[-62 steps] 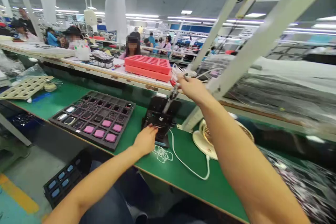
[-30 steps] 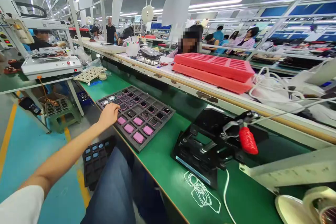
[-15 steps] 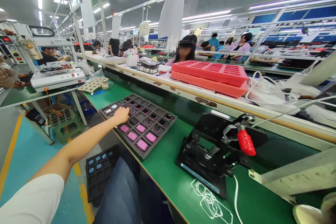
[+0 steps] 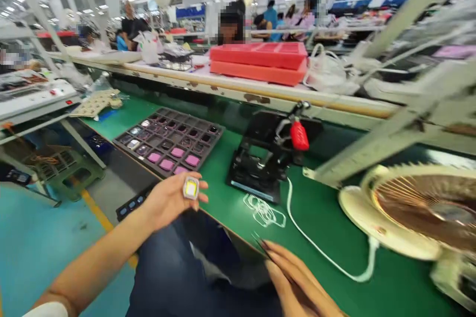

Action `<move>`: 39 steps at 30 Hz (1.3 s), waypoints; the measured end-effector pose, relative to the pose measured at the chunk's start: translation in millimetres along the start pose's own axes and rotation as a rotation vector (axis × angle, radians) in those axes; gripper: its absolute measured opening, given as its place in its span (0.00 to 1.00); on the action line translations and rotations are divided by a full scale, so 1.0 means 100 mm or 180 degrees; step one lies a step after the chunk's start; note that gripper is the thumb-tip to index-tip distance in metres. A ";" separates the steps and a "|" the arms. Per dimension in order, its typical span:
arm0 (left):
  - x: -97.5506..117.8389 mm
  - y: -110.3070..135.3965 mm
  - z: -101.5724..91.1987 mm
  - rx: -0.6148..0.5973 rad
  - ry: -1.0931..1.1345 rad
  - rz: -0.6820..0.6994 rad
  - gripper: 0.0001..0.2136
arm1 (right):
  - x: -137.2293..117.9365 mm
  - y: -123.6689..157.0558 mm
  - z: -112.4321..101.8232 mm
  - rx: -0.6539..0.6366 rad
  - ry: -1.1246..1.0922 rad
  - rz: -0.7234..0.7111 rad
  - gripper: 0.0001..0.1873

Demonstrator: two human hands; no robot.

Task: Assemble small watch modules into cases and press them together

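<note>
My left hand (image 4: 167,202) is palm up over my lap, close to the bench edge. On its fingers rests a small square watch-case-like part (image 4: 191,188), with a pale rim and a yellow-and-white middle. My right hand (image 4: 297,277), lower right, pinches dark thin tweezers (image 4: 265,247), their tips pointing up and left, apart from the part. Beyond the left hand lies a dark compartment tray (image 4: 211,145) holding several dark square frames and several pink pieces (image 4: 178,152). A black clamp fixture (image 4: 241,171) with a red handle (image 4: 299,136) stands to its right.
White looped bands (image 4: 265,210) and a white cable (image 4: 320,255) lie on the green bench (image 4: 312,213). At right is a fan (image 4: 420,203). Red foam trays (image 4: 256,67) sit on the shelf behind. A second dark tray (image 4: 122,212) is below, partly hidden by my arm.
My left hand has come back from the tray toward my lap, now carrying the square part. My right hand with tweezers has come into view. The view has swung right.
</note>
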State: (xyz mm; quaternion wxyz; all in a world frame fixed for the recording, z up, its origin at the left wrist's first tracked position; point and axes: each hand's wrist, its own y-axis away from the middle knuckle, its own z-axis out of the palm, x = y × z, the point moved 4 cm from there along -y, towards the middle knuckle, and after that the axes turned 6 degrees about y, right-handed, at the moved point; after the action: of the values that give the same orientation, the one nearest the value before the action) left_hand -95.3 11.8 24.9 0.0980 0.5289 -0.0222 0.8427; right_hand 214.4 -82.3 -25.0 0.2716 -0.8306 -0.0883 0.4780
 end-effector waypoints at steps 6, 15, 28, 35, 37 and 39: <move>-0.66 0.40 0.82 -0.0206 0.0238 -0.0454 0.22 | -0.52 0.02 0.42 0.0159 -0.0614 -0.0640 0.23; -0.82 0.47 0.82 -0.0453 -0.0654 -0.0455 0.19 | -0.50 0.10 0.33 0.0040 -0.0629 -0.0846 0.24; -0.85 0.47 0.73 -0.0556 -0.1314 -0.0329 0.19 | -0.50 0.11 0.33 -0.0064 -0.0521 -0.1004 0.26; -0.95 0.41 0.77 -0.0446 0.0030 -0.0963 0.20 | -0.38 0.22 0.40 0.0246 -0.0388 -0.1113 0.27; -0.99 0.39 0.80 -0.0473 0.0487 -0.1131 0.21 | -0.35 0.25 0.41 0.0330 -0.0386 -0.0960 0.26; -1.01 0.35 0.82 -0.0554 0.0955 -0.1295 0.19 | -0.31 0.26 0.39 0.0511 -0.0393 -0.0686 0.24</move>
State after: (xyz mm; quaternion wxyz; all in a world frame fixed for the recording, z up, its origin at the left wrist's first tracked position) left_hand 13.8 -48.3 -27.4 0.3127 0.3812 0.0269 0.8696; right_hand 162.7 -102.3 -31.0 0.3810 -0.7610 -0.1549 0.5018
